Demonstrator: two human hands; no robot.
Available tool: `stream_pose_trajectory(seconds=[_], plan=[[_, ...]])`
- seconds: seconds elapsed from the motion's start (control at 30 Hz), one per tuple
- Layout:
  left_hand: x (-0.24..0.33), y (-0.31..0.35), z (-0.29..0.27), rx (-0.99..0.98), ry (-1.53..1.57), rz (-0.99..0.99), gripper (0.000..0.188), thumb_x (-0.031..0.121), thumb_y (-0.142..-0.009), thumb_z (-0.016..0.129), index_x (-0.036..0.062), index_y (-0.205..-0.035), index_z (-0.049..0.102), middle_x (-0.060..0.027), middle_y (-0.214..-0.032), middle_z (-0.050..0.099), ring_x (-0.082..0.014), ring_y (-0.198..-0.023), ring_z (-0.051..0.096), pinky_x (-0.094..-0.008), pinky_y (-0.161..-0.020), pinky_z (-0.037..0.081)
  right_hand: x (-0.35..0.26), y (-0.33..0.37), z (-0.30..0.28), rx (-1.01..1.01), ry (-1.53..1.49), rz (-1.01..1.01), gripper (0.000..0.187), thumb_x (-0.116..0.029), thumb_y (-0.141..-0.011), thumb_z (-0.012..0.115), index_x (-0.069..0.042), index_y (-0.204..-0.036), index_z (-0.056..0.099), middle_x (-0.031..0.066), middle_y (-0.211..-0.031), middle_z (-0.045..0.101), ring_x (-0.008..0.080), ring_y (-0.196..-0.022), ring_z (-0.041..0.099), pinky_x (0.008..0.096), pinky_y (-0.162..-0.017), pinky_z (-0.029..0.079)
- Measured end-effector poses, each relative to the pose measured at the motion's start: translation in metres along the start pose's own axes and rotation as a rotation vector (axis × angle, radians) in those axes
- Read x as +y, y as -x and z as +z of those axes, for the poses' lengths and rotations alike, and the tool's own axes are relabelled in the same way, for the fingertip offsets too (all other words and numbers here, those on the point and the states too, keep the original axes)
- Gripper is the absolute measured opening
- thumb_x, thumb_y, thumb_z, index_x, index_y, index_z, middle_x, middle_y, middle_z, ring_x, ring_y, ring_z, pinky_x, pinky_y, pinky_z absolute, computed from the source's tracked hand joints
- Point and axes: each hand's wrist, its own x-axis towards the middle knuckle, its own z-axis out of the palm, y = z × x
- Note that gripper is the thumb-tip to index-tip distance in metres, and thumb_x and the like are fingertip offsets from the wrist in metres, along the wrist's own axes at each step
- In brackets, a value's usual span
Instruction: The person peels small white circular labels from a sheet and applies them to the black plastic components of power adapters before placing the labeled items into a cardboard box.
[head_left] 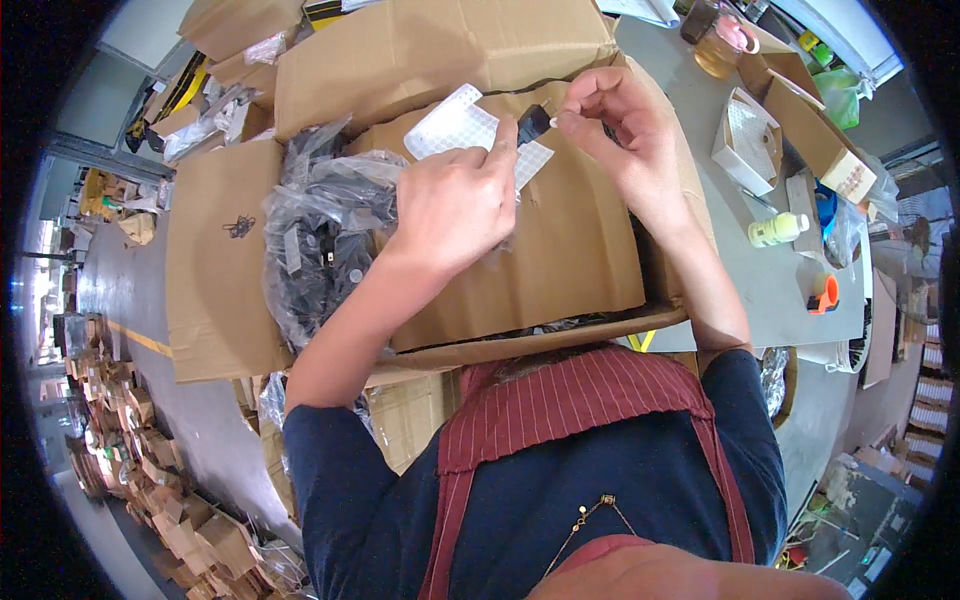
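Observation:
My left hand (455, 205) is closed around a small black power adapter (533, 124), its index finger lying along the adapter's side. Under and beside that hand is a white sheet of round stickers (450, 124); whether the fingers also grip the sheet is hidden. Close to the adapter's far right end, my right hand (628, 135) pinches a small white sticker (554, 122) between thumb and index finger. Both hands are over a brown cardboard sheet (520, 285) inside a large open carton (450, 352). Clear plastic bags (335, 190) with black adapters fill the carton's left side.
The carton's flaps (225, 260) spread outward at left and back. On the grey table (700, 130) at right are a white box (748, 140), a pale yellow bottle (778, 230), an orange tape roll (824, 294) and a jug (722, 48). Cardboard piles (170, 470) stand at far left.

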Motion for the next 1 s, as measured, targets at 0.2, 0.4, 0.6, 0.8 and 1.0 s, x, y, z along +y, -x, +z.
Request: stream_pose_trajectory(seconds=[0.2, 0.4, 0.6, 0.8, 1.0], plan=[[0.0021, 0.0009, 0.0014, -0.009, -0.019, 0.021, 0.033, 0.015, -0.085, 0.067, 0.0107, -0.117, 0.07, -0.0037, -0.061, 0.062, -0.0216, -0.054, 0.062, -0.037, -0.049, 0.047, 0.0107, 0.0, 0.004, 0.029, 0.188, -0.123, 0.018, 0.002, -0.085, 0.068, -0.001, -0.102, 0.061, 0.0054, -0.088, 0.066, 0.0128, -0.085, 0.065, 0.0283, -0.082, 0.053], [0.0035, 0.001, -0.0006, -0.017, -0.009, 0.037, 0.038, 0.014, -0.082, 0.064, 0.0048, -0.12, 0.068, -0.0067, -0.061, 0.062, -0.0226, -0.055, 0.063, -0.0371, -0.05, 0.05, 0.0088, -0.0001, 0.0046, 0.014, 0.342, -0.197, 0.019, 0.003, -0.083, 0.068, -0.002, -0.1, 0.061, 0.0086, -0.09, 0.067, 0.0184, -0.084, 0.068, 0.0304, -0.077, 0.055], [0.004, 0.0014, -0.0005, -0.04, 0.004, 0.043, 0.043, 0.013, -0.08, 0.063, -0.0009, -0.12, 0.066, -0.0086, -0.061, 0.063, -0.0236, -0.056, 0.065, -0.037, -0.051, 0.052, 0.0028, 0.0006, 0.0072, 0.015, 0.438, -0.218, 0.018, 0.002, -0.082, 0.068, -0.003, -0.098, 0.061, 0.01, -0.09, 0.068, 0.0221, -0.085, 0.07, 0.0319, -0.076, 0.056], [0.0038, 0.0018, -0.0004, -0.048, 0.015, 0.056, 0.043, 0.012, -0.079, 0.063, -0.0014, -0.12, 0.066, -0.0087, -0.061, 0.063, -0.0234, -0.057, 0.066, -0.0368, -0.051, 0.053, 0.0044, 0.0002, 0.0069, 0.019, 0.425, -0.205, 0.018, 0.001, -0.082, 0.068, -0.003, -0.098, 0.061, 0.0095, -0.089, 0.068, 0.0215, -0.083, 0.07, 0.0321, -0.075, 0.056], [0.0036, 0.0015, -0.0003, -0.048, 0.02, 0.057, 0.044, 0.012, -0.078, 0.063, -0.0019, -0.119, 0.065, -0.0086, -0.061, 0.063, -0.0233, -0.057, 0.066, -0.0366, -0.051, 0.053, 0.0024, 0.0016, 0.0077, 0.011, 0.49, -0.222, 0.018, 0.001, -0.081, 0.068, -0.003, -0.096, 0.06, 0.0102, -0.088, 0.068, 0.0224, -0.081, 0.07, 0.0322, -0.072, 0.056]])
